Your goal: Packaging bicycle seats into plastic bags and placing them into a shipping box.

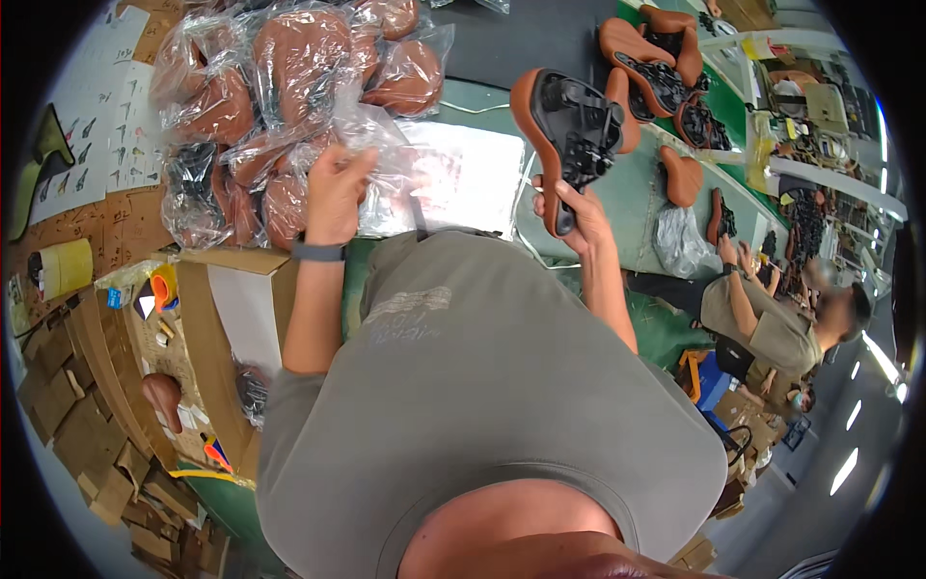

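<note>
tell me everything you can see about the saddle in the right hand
The saddle is a bicycle seat with a brown cover that shows as a rim around a black plastic underside, which faces the camera. Ribs and a black clamp-like fitting sit on that underside. It is bare, not bagged, held up on edge above the green table, narrow nose down. Only the right hand touches it, gripping the nose.

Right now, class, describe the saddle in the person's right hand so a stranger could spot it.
Start at the green workbench. Above its near edge, the right hand holds one brown saddle up by its narrow nose. Unlike the bagged saddles, it is unwrapped, black underside showing.
</note>
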### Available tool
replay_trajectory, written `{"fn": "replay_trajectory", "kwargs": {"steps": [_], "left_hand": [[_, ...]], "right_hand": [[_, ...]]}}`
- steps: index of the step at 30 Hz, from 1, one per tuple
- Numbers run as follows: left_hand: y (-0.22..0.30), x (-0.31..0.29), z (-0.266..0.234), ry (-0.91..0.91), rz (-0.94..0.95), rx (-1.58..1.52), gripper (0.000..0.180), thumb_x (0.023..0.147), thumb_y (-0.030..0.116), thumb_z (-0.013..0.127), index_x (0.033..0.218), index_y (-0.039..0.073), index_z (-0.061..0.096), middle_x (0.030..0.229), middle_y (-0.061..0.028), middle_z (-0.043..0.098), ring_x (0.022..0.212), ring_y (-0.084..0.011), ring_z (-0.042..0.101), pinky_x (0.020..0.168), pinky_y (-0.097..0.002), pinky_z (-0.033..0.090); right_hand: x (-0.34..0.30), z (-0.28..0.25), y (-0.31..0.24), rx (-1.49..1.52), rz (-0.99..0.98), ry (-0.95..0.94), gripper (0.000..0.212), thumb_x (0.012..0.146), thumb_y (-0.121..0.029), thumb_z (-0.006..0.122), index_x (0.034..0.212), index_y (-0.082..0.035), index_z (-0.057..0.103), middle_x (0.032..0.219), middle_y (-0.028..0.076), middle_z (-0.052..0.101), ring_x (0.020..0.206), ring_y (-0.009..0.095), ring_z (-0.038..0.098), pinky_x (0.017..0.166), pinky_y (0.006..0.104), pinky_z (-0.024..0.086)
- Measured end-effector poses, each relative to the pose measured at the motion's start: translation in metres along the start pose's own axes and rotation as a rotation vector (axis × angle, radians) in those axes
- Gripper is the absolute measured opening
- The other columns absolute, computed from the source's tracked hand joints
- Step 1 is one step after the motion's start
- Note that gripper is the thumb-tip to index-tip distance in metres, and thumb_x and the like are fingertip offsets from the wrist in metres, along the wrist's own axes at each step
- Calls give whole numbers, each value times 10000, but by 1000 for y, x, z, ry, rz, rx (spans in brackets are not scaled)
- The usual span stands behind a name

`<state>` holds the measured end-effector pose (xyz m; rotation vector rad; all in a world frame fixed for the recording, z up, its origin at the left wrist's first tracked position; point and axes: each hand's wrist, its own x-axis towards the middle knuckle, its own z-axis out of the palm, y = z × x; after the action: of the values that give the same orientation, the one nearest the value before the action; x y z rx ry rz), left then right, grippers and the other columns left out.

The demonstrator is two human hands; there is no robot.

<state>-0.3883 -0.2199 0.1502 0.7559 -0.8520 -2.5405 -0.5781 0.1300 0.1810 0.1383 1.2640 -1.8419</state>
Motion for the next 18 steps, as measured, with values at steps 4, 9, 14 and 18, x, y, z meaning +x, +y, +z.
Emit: {"fn": "replay_trajectory", "kwargs": {"steps": [4,9,14,18], "left_hand": [[-47,27,34,-226,60,834,204,921,131,919,1033,5,804,918,2,778,828,-57,680,717,-249,552],[-73,37,69,-629,-184,912,225,1077,163,730,1140,-36,813,1068,-83,831,982,-143,758,900,-349,614],[-29,63,44,-124,-263,-455,201,1155,134,564,1169,49,747,1227,-82,787,1187,-234,743,1078,-532,592],[-49,110,50,-46,-296,294,114,1107,164,704,1123,58,745,985,40,731,877,-86,656,820,-264,519]], "right_hand": [[2,43,-19,-155,112,-126,521,954,-77,820,1407,45,593,1171,173,750,943,248,776,848,399,656],[48,47,-13,-231,87,-122,534,957,-83,838,1382,18,532,1056,136,754,883,253,786,790,400,665],[62,-18,-15,609,87,-18,470,1017,-204,807,1333,65,586,1156,148,665,961,241,631,878,376,563],[82,-40,-36,-38,-107,-298,739,909,-194,903,1509,-5,515,1319,142,675,1048,260,685,903,421,579]]}}
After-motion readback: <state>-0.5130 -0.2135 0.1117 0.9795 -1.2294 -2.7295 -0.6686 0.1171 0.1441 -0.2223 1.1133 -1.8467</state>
